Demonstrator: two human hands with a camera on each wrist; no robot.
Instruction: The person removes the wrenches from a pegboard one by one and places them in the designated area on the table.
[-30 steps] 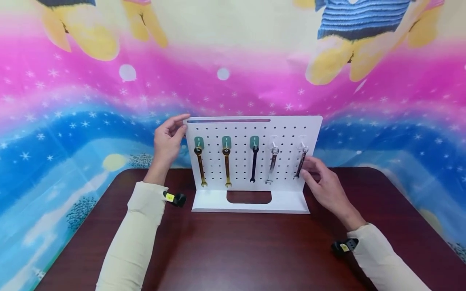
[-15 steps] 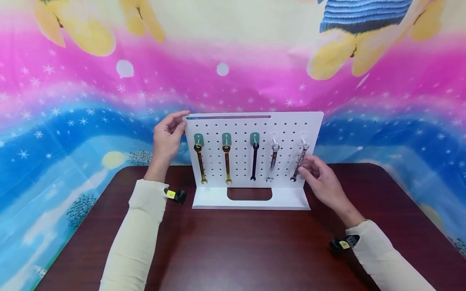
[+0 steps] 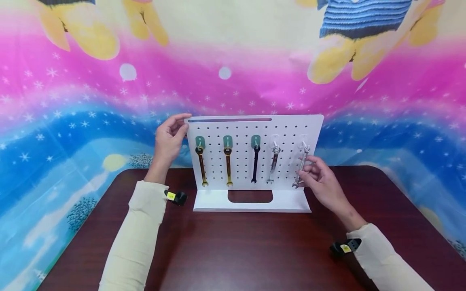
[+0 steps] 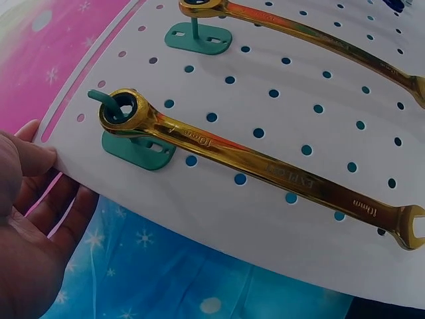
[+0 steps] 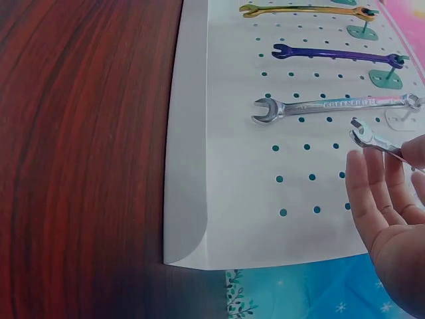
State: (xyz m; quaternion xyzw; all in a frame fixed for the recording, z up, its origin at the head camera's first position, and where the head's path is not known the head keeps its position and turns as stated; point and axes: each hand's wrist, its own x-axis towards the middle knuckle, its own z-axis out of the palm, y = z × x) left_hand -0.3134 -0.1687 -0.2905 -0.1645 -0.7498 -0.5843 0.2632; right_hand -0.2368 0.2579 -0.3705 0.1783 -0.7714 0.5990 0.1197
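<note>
A white pegboard stand (image 3: 214, 198) stands upright on the table. Near its top left corner my left hand (image 3: 168, 139) pinches the edge, thumb in front and fingers behind, as the left wrist view also shows. My right hand (image 3: 322, 178) pinches the rightmost silver combination wrench (image 3: 303, 163) between thumb and fingers. That wrench's ring end is at its clear hook (image 3: 304, 142), and its open end points down. Beside it hangs another silver wrench (image 5: 332, 104). Further left are a dark purple wrench (image 5: 339, 53) and two gold wrenches (image 4: 259, 166), each on a green hook (image 4: 143, 151).
The dark red wooden table (image 3: 247, 250) spreads in front of the stand. Behind it hangs a colourful printed backdrop (image 3: 233, 93). The stand's foot has a rectangular cut-out (image 3: 250, 196), and a long slot (image 3: 229, 120) runs along the board's top.
My right hand has swung the rightmost wrench's lower end a little leftward and away from the board. The left hand keeps its place on the edge.
</note>
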